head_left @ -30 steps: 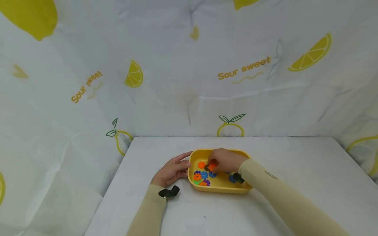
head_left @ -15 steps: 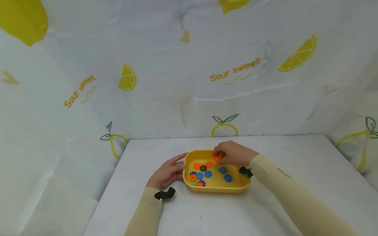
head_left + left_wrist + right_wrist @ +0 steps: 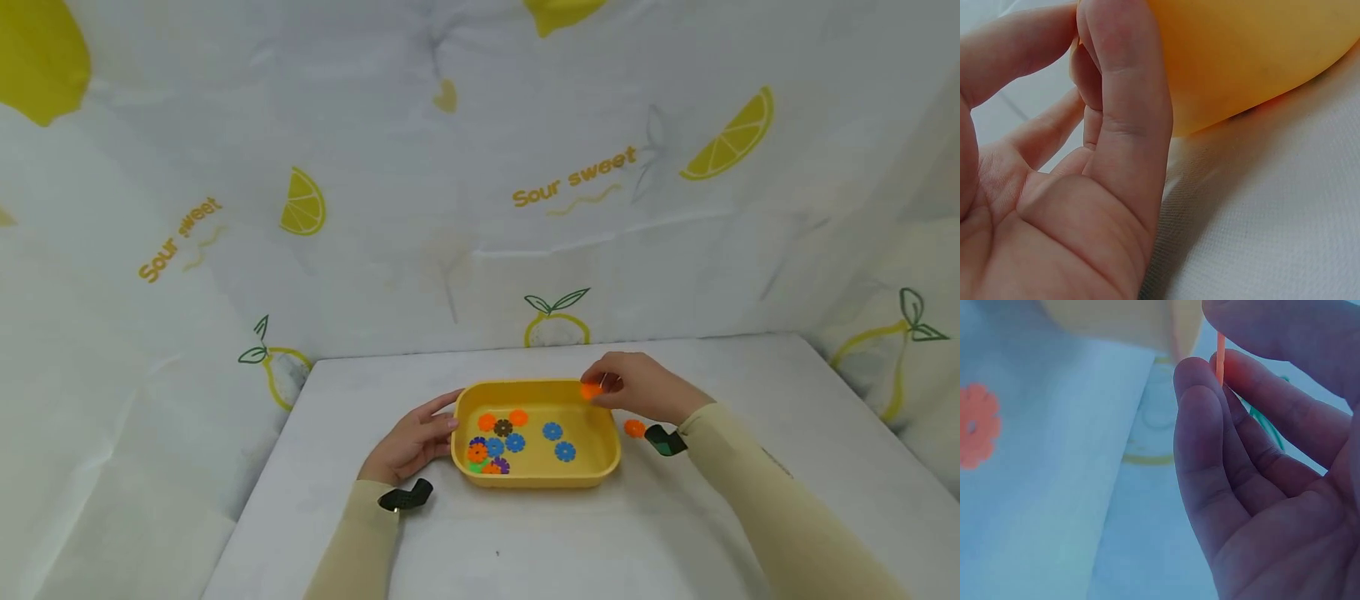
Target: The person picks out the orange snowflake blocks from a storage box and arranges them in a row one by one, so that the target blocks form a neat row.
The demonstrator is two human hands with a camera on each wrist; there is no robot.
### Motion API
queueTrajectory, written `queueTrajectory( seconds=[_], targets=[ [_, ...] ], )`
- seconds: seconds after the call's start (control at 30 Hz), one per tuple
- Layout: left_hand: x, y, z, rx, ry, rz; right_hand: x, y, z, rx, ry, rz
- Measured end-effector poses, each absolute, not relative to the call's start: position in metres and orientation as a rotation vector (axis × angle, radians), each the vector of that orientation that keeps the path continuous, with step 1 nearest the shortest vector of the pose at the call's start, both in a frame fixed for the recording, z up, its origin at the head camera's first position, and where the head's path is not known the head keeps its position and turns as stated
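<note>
A yellow tray point(image 3: 536, 482) stands on the table, holding several toothed plastic discs: orange, blue, purple, green and a brown disc point(image 3: 503, 427). My left hand point(image 3: 405, 442) holds the tray's left end; in the left wrist view its fingertips meet the yellow wall. At the tray's far right corner, my right hand point(image 3: 648, 387) pinches an orange disc point(image 3: 591, 390) between thumb and fingers. That disc appears edge-on in the right wrist view. Another orange disc point(image 3: 634, 428) lies on the table just right of the tray, beneath the right wrist.
A white table point(image 3: 540, 542) carries everything. Behind it hangs a pale cloth point(image 3: 420, 275) printed with lemons. Each wrist wears a small dark camera mount, such as the left mount point(image 3: 406, 497).
My right hand has lifted an orange disc from among the others and moved right to the tray's far right corner. The loose disc outside has come into sight. My left hand stays at the tray.
</note>
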State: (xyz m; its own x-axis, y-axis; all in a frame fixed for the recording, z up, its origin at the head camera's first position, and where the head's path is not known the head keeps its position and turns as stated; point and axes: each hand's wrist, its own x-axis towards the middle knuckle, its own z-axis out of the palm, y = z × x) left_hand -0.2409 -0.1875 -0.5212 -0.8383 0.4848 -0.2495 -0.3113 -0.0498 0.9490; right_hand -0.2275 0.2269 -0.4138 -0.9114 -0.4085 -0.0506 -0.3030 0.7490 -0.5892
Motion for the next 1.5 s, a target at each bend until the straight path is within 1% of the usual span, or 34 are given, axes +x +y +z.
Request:
queueTrajectory(
  seconds=[0.3, 0.57, 0.77, 1.1, 1.33, 1.5],
  targets=[
    [-0.239, -0.191, -0.519, 0.156, 1.703, 1.946, -0.211, 0.265, -0.443, -0.384, 2.823, -0.980],
    [-0.238, -0.196, -0.522, 0.161, 1.692, 1.953, -0.200, 0.280, -0.467, -0.285, 2.829, -0.987],
    [-0.236, -0.197, -0.522, 0.164, 1.681, 1.961, -0.195, 0.288, -0.476, -0.212, 2.832, -0.986],
    [-0.236, -0.194, -0.519, 0.169, 1.700, 1.956, -0.189, 0.300, -0.479, -0.199, 2.867, -0.976],
    [-0.235, -0.194, -0.519, 0.143, 1.704, 1.942, -0.190, 0.303, -0.489, -0.212, 2.832, -0.987],
    [-0.238, -0.191, -0.519, 0.180, 1.692, 1.941, -0.190, 0.305, -0.490, -0.208, 2.847, -0.964]
  ],
)
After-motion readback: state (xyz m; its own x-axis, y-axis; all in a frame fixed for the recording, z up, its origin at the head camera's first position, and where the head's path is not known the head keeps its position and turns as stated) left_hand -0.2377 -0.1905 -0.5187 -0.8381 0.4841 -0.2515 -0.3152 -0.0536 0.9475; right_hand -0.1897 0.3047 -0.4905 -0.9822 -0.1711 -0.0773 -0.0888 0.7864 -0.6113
